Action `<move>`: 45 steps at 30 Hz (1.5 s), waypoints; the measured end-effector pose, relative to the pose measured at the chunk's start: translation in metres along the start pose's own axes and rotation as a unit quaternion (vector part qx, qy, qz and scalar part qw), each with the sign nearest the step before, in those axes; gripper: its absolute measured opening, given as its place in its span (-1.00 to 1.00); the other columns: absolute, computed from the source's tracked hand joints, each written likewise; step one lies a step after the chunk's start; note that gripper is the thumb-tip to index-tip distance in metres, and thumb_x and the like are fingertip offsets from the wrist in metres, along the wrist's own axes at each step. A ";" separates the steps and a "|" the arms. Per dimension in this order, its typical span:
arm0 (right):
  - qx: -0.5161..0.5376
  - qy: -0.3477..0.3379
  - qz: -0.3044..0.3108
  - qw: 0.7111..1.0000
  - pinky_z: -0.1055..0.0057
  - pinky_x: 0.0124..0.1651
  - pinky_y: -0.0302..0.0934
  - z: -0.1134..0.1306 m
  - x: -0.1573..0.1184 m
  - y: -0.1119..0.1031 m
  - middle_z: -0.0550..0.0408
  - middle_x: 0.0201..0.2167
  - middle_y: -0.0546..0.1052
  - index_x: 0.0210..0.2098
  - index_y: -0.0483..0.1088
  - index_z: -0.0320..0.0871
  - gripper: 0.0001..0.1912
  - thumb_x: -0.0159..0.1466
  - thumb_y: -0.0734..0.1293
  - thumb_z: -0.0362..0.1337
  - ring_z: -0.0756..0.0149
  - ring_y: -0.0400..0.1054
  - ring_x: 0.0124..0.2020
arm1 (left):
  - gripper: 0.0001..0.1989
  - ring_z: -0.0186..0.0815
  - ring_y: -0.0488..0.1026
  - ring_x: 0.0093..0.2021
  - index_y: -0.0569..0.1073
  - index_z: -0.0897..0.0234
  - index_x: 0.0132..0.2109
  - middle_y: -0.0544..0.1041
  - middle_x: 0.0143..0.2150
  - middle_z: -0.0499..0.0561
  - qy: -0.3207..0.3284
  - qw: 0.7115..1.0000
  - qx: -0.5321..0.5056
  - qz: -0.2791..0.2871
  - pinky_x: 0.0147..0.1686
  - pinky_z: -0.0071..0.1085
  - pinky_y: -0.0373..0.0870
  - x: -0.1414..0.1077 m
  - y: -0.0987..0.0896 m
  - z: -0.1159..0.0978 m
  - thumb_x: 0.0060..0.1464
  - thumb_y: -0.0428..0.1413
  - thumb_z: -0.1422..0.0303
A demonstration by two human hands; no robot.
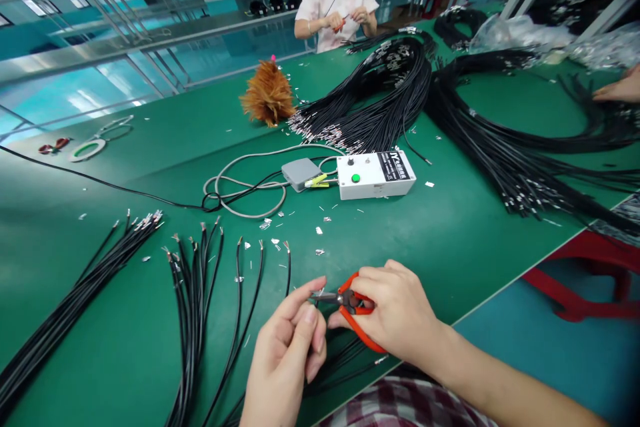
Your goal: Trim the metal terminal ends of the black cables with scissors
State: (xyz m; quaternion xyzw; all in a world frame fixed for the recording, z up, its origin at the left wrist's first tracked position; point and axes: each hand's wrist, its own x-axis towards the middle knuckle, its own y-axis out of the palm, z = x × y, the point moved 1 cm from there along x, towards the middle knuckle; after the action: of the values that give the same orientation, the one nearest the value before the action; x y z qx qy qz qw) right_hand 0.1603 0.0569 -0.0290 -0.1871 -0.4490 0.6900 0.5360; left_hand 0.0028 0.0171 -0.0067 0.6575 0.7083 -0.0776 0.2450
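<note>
"Green tabletop (435,237) in front of you, metal racks behind it. What's on the table?"

"Beyond my hands sits a white box (375,177) with a green button, a grey pedal (301,174) just beside it. Behind the box lies a big black cable bundle (380,97), next to a brown feathery duster (269,95). Silvery scraps (320,231) are scattered nearer me."

"And your right hand (400,307)?"

"Wrapped round the orange-handled cutters (347,300), close to the table's near edge. Their tip points left, right at my other fingers."

"So what is your left hand (290,343) doing?"

"Thumb and curled fingers are together, index finger reaching to the cutter tip. I can't tell whether they grip a cable; the fingers hide it."

"Other cables?"

"Three single ones (259,267) just left of that hand, bared ends pointing away from me. Left of those, a loose bunch (187,320), then a fuller bundle (83,300)."

"Anyone nearby?"

"A co-worker (345,7) across the table, and someone's hand (623,88) at the right edge."
</note>
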 end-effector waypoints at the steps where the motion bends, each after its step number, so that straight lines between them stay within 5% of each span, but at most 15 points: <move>1: 0.003 0.002 0.006 1.000 0.36 -0.40 -0.14 0.000 0.000 0.000 0.18 -0.61 0.47 -0.59 0.39 -0.15 -0.53 0.16 0.32 0.13 0.43 0.25 -0.58 | -0.57 -0.56 0.06 -0.68 0.43 0.32 0.07 0.29 -0.61 -0.16 0.000 1.000 0.001 0.000 -0.65 -0.52 -0.10 0.000 0.000 0.000 0.11 0.15 0.20; 14: 0.085 0.051 0.042 0.994 0.37 -0.42 -0.13 -0.002 0.000 0.003 0.17 -0.66 0.39 -0.66 0.35 -0.16 -0.49 0.14 0.33 0.15 0.43 0.14 -0.61 | -0.60 -0.55 0.04 -0.67 0.39 0.33 0.09 0.27 -0.59 -0.17 0.001 1.000 0.013 0.011 -0.64 -0.52 -0.11 -0.002 0.005 0.005 0.16 0.10 0.22; 16: 0.255 0.118 0.082 0.956 0.39 -0.47 -0.11 -0.006 0.003 0.002 0.20 -0.71 0.31 -0.66 0.34 -0.15 -0.45 0.10 0.30 0.22 0.42 0.10 -0.64 | -0.62 -0.54 0.04 -0.68 0.37 0.31 0.09 0.26 -0.59 -0.18 0.016 0.999 0.036 0.013 -0.66 -0.54 -0.08 0.003 0.000 0.001 0.19 0.05 0.22; 18: 0.486 0.195 0.098 0.846 0.42 -0.52 -0.07 -0.013 0.007 -0.001 0.21 -0.72 0.26 -0.59 0.38 -0.14 -0.39 0.14 0.19 0.29 0.41 0.11 -0.65 | -0.61 -0.48 0.15 -0.67 0.31 0.27 0.13 0.30 -0.57 -0.16 0.074 0.991 0.107 -0.023 -0.65 -0.53 0.09 0.014 -0.017 -0.013 0.21 0.00 0.22; 20: 0.656 0.254 0.079 0.706 0.45 -0.53 -0.03 -0.023 0.010 -0.005 0.18 -0.64 0.30 -0.48 0.40 -0.16 -0.34 0.21 0.07 0.30 0.40 0.17 -0.60 | -0.54 -0.30 0.39 -0.49 0.22 0.22 0.21 0.43 -0.43 -0.04 0.173 0.943 0.254 -0.132 -0.40 -0.33 0.38 0.027 -0.044 -0.034 0.19 0.00 0.25; 22: 0.722 0.290 0.054 0.626 0.49 -0.53 -0.01 -0.032 0.011 -0.008 0.12 -0.53 0.35 -0.44 0.39 -0.19 -0.36 0.21 0.10 0.28 0.40 0.23 -0.52 | -0.43 0.05 0.43 -0.13 0.24 0.27 0.23 0.41 -0.07 0.23 0.202 0.865 0.390 -0.244 -0.10 0.08 0.32 0.037 -0.071 -0.050 0.08 0.10 0.24; 23: 0.730 0.300 0.045 0.613 0.51 -0.52 0.00 -0.035 0.011 -0.008 0.11 -0.50 0.36 -0.44 0.38 -0.20 -0.38 0.21 0.14 0.27 0.41 0.24 -0.51 | -0.41 0.21 0.28 0.06 0.30 0.31 0.20 0.31 0.07 0.31 0.218 0.830 0.427 -0.286 0.06 0.22 0.09 0.039 -0.079 -0.054 0.03 0.15 0.26; 24: 0.730 0.306 0.035 0.610 0.52 -0.52 0.00 -0.038 0.010 -0.008 0.12 -0.49 0.36 -0.45 0.38 -0.21 -0.41 0.20 0.17 0.25 0.42 0.24 -0.50 | -0.45 0.28 0.18 0.14 0.33 0.31 0.18 0.25 0.11 0.34 0.262 0.746 0.519 -0.324 0.10 0.26 0.01 0.039 -0.082 -0.053 0.06 0.11 0.21; 26: 0.724 0.311 0.015 0.616 0.53 -0.52 0.00 -0.039 0.008 -0.004 0.13 -0.50 0.35 -0.46 0.36 -0.20 -0.44 0.20 0.21 0.22 0.43 0.24 -0.51 | -0.60 0.18 0.23 0.11 0.40 0.33 0.09 0.32 0.02 0.30 0.357 0.676 0.591 -0.258 0.07 0.10 0.17 0.034 -0.070 -0.034 0.13 0.06 0.27; 29: 0.710 0.313 -0.006 0.630 0.52 -0.51 0.00 -0.036 0.006 0.002 0.14 -0.52 0.35 -0.47 0.34 -0.19 -0.46 0.21 0.20 0.21 0.42 0.24 -0.51 | -0.80 -0.04 0.40 -0.11 0.44 0.20 -0.07 0.45 -0.15 0.14 0.355 0.732 0.581 0.020 -0.10 -0.11 0.37 0.024 -0.029 0.015 0.18 0.01 0.35; 32: 0.649 0.298 -0.003 0.700 0.47 -0.42 0.07 -0.033 0.005 0.001 0.14 -0.54 0.39 -0.48 0.35 -0.17 -0.51 0.21 0.24 0.15 0.38 0.26 -0.47 | -0.85 -0.12 0.40 -0.25 0.39 0.21 -0.25 0.44 -0.26 0.08 0.291 0.772 0.562 0.057 -0.25 -0.20 0.38 0.019 0.002 0.045 0.20 -0.06 0.45; 34: 0.577 0.285 0.001 0.765 0.44 -0.34 0.12 -0.030 0.002 -0.001 0.15 -0.52 0.41 -0.47 0.38 -0.17 -0.63 0.13 0.38 0.04 0.37 0.27 -0.44 | -0.85 -0.20 0.38 -0.35 0.32 0.20 -0.32 0.41 -0.36 0.01 0.254 0.819 0.511 0.057 -0.33 -0.30 0.35 0.019 0.008 0.045 0.20 -0.08 0.45; 36: 0.535 0.288 0.007 0.795 0.44 -0.28 0.15 -0.027 -0.001 -0.002 0.17 -0.49 0.43 -0.43 0.41 -0.17 -0.71 0.02 0.48 -0.10 0.37 0.28 -0.42 | -0.88 -0.28 0.34 -0.44 0.30 0.18 -0.31 0.37 -0.43 -0.06 0.203 0.880 0.427 0.052 -0.42 -0.40 0.30 0.017 0.007 0.035 0.21 -0.07 0.39; 39: 0.571 0.295 0.037 0.765 0.45 -0.29 0.16 -0.017 -0.005 0.001 0.19 -0.50 0.44 -0.41 0.42 -0.17 -0.77 0.04 0.47 -0.17 0.40 0.29 -0.44 | -0.88 -0.32 0.31 -0.49 0.38 0.17 -0.22 0.36 -0.47 -0.11 0.163 0.927 0.335 0.041 -0.48 -0.46 0.24 0.012 0.004 0.021 0.20 -0.03 0.31; 45: 0.674 0.285 0.065 0.679 0.49 -0.30 0.19 0.000 -0.005 0.010 0.19 -0.52 0.45 -0.44 0.43 -0.20 -0.77 0.01 0.50 -0.21 0.44 0.31 -0.46 | -0.85 -0.37 0.29 -0.59 0.45 0.23 -0.35 0.38 -0.55 -0.11 0.141 0.943 0.298 0.035 -0.54 -0.49 0.25 0.007 0.006 0.021 0.15 0.06 0.31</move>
State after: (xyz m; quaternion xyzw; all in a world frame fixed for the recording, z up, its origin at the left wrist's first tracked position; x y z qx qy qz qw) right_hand 0.1563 0.0524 -0.0389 0.0084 0.3250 0.7520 0.5734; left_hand 0.0133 0.0147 -0.0265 0.7289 0.6567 -0.1832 -0.0618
